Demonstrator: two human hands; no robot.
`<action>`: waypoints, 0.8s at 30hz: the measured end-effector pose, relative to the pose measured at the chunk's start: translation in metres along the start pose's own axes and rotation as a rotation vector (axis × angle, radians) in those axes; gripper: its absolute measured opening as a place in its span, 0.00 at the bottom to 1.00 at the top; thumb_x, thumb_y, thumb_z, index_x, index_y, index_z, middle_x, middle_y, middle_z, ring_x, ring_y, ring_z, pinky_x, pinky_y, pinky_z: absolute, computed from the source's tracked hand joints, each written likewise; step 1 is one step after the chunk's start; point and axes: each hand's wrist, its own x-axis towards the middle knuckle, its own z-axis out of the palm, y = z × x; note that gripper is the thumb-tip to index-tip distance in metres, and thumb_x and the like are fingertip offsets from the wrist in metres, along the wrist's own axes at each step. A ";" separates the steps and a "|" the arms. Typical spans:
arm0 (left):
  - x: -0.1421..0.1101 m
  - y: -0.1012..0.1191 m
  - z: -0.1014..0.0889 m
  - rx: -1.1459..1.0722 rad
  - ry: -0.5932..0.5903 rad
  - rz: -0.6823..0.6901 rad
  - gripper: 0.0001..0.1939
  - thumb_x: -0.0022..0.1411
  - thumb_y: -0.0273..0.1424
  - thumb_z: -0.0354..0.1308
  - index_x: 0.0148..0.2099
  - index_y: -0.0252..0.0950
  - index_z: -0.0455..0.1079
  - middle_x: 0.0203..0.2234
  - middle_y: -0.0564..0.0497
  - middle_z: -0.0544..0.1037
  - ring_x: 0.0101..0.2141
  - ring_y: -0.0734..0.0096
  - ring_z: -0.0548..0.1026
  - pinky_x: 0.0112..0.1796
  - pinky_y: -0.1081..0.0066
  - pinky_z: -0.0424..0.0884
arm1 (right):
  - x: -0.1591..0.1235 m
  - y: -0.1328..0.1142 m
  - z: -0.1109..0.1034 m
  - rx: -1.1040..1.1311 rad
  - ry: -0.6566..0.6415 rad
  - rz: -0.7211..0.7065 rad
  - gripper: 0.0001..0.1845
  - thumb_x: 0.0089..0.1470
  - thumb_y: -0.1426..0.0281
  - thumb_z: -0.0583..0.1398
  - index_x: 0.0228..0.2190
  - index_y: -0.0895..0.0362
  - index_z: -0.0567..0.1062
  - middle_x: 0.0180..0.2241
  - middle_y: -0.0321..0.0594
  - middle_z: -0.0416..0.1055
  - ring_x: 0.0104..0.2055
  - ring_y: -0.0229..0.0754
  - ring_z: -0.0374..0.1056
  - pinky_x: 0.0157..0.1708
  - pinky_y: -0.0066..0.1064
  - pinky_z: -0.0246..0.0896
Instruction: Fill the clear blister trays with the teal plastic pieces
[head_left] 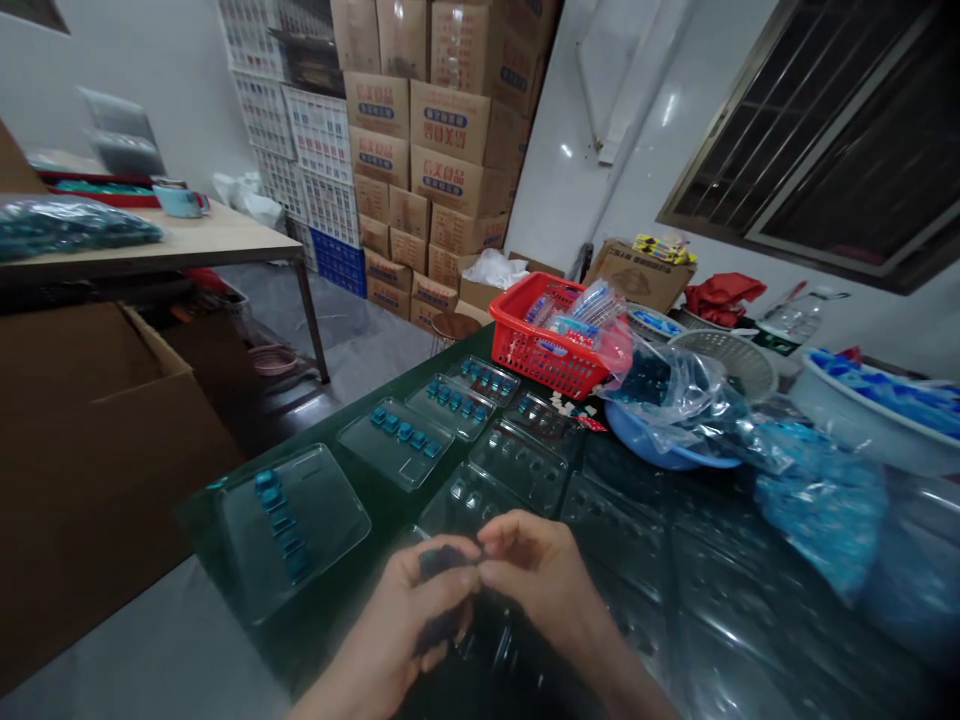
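Dark-blue piece (442, 562): small, held between my hands; fingers hide most of it, so its shape cannot be told. A dark mass lies just below it; whether the two are joined cannot be told.

Left hand (397, 620): fingers curled and thumb closed, pinching the piece.

Right hand (544, 575): thumb and forefinger nearly closed, their tips pressed on the piece, beside my left fingers.

Dark table (397, 510): under and ahead of both hands, its glossy top carrying everything below.

Clear plastic trays (289, 530): ahead and left of my hands, in a row, holding small blue parts in lines.

Empty blister trays (517, 465): directly ahead of my hands; more lie to the right.

Red basket (544, 335): far ahead, packed with bagged items.

Blue plastic bag (821, 505): right of my hands, filled and lying on the table.

White basin (874, 410): beyond that bag, holding blue pieces.

Cardboard cartons (442, 130): stacked far ahead, against the wall.
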 end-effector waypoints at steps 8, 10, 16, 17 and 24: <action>0.001 -0.001 0.003 -0.073 0.006 -0.050 0.09 0.49 0.35 0.56 0.32 0.35 0.65 0.20 0.55 0.68 0.15 0.81 0.64 0.11 0.83 0.42 | -0.011 -0.006 0.005 -0.526 0.076 -0.313 0.09 0.50 0.77 0.53 0.27 0.55 0.72 0.26 0.36 0.69 0.30 0.38 0.63 0.30 0.29 0.56; -0.001 -0.003 0.003 -0.087 -0.001 -0.051 0.09 0.50 0.35 0.56 0.29 0.34 0.65 0.21 0.54 0.68 0.16 0.81 0.65 0.11 0.83 0.42 | -0.014 -0.005 0.010 -0.685 0.090 -0.419 0.11 0.52 0.76 0.51 0.27 0.55 0.72 0.25 0.38 0.69 0.30 0.39 0.61 0.31 0.30 0.55; -0.004 -0.005 0.003 -0.133 0.010 -0.049 0.10 0.49 0.37 0.56 0.27 0.34 0.65 0.18 0.56 0.67 0.15 0.81 0.64 0.10 0.83 0.43 | -0.020 0.000 0.018 -0.879 0.141 -0.515 0.12 0.53 0.75 0.49 0.24 0.56 0.69 0.23 0.40 0.66 0.28 0.40 0.60 0.30 0.32 0.55; -0.005 -0.005 0.003 -0.136 0.014 -0.047 0.10 0.49 0.36 0.56 0.28 0.34 0.65 0.18 0.56 0.67 0.15 0.81 0.64 0.10 0.83 0.43 | -0.020 -0.001 0.019 -0.868 0.150 -0.514 0.12 0.53 0.75 0.49 0.23 0.56 0.69 0.23 0.40 0.66 0.28 0.40 0.60 0.30 0.32 0.55; -0.017 0.002 0.003 -0.095 -0.030 -0.019 0.16 0.47 0.32 0.56 0.42 0.36 0.66 0.21 0.53 0.70 0.16 0.79 0.66 0.11 0.82 0.44 | -0.020 -0.010 0.012 -0.408 0.167 -0.207 0.04 0.47 0.75 0.54 0.24 0.56 0.66 0.22 0.33 0.65 0.23 0.34 0.61 0.22 0.24 0.55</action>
